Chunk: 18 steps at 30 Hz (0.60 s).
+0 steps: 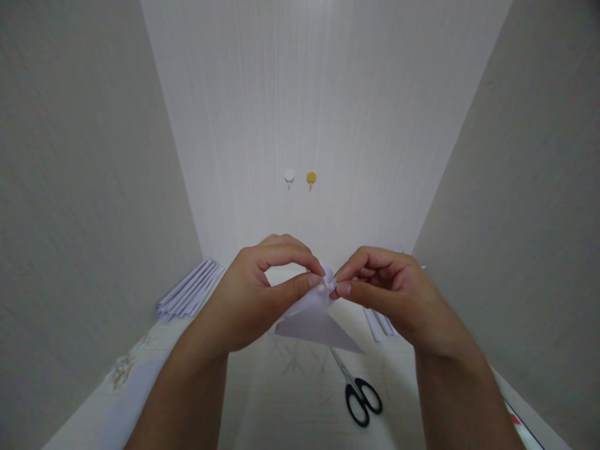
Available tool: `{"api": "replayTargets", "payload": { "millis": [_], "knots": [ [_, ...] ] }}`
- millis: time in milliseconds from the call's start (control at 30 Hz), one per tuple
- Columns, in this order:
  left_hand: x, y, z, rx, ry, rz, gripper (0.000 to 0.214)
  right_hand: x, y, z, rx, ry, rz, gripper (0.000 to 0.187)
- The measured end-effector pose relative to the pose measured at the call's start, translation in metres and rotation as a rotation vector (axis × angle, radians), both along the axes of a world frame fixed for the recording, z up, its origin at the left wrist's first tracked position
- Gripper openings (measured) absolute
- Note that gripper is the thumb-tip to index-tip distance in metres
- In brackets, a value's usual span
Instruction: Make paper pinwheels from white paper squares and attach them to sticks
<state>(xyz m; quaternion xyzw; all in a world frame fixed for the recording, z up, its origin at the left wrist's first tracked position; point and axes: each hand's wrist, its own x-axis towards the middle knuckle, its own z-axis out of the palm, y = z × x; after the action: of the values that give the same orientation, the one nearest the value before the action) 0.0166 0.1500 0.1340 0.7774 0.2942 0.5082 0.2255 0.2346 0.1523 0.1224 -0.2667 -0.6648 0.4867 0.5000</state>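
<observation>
Pinched tip of folded white paper [313, 322] in tight grip of left hand [250, 300] and right hand [394, 295], above scissors [359, 395] on desk [290, 415].

The folded paper [312, 322] you hold is plain white. Your scissors [359, 397] have black handles and silver blades. The paper strips [190, 290] at the table's far left corner are white. The table [281, 412] is white, with a faint brownish flower print near its left edge. Behind it, you see a white hook [289, 177] and a yellow hook [311, 179].
</observation>
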Motion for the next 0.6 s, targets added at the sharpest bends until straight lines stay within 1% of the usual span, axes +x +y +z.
{"api": "replayTargets", "payload": {
  "millis": [200,333,400,467,533,600],
  "knots": [
    [0.0014,0.0002,0.0015,0.006,0.074,0.041,0.009,-0.0013,-0.0037,0.0004,0.048,-0.141,-0.053,0.019],
    [0.0006,0.0026,0.0003,-0.030,0.101,0.048,0.005,-0.0025,-0.0048,0.0014,0.092,-0.179,-0.061,0.018],
    [0.0004,0.0033,-0.0006,-0.043,0.092,0.074,0.002,-0.0023,-0.0041,0.0008,0.095,-0.166,-0.054,0.017],
    [0.0002,0.0031,-0.0011,-0.020,0.078,0.105,0.004,-0.0019,-0.0030,0.0000,0.073,-0.126,-0.042,0.017],
    [0.0000,0.0022,-0.0012,0.034,0.085,0.106,0.008,-0.0018,-0.0022,-0.0004,0.038,-0.073,-0.019,0.018],
    [-0.0002,0.0007,-0.0010,0.108,0.119,0.078,0.013,-0.0018,-0.0019,-0.0001,0.005,-0.025,0.015,0.018]
  ]
}}
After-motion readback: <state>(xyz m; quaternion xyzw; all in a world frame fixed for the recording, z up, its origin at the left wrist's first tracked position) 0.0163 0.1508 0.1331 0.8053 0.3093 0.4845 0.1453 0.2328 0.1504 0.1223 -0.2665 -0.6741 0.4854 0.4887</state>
